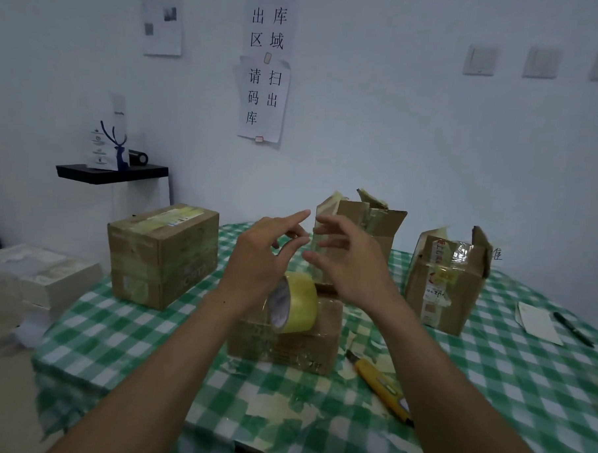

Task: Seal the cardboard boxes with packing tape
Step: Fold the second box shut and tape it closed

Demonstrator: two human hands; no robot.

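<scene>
Both hands are raised over the middle of the worktop (131,339), which is covered by a green-and-white checked cloth.

The left hand (265,255) has its index finger straight and the other fingers (298,240) loosely curved. Something small and grey sits between thumb and middle finger. I cannot tell whether it is pinched.

The right hand (354,263) faces the left hand, close to it but apart. Its fingers are spread and relaxed and grip nothing that I can see.

The roll of packing tape (294,303), yellowish and translucent, stands on edge on the small cardboard box (292,346) directly below the left hand. I cannot tell whether it touches the wrist.

The small box lies at the centre of the worktop with its top closed, under the roll.

A larger box (159,254) stands to the left, closed, with tape along its top.

A third box (369,222) stands behind the hands with its flaps upright and open.

A fourth box (446,284) stands to the right, with one flap up and old tape and labels on its front.

A yellow utility knife (383,387) lies on the cloth just right of the small box.

A slip of paper (538,322) and a dark pen (572,329) lie side by side at the far right.

Off the worktop to the left are pale flat cartons (38,273). A black wall shelf (111,174) and printed notices (264,98) are fixed to the wall.
</scene>
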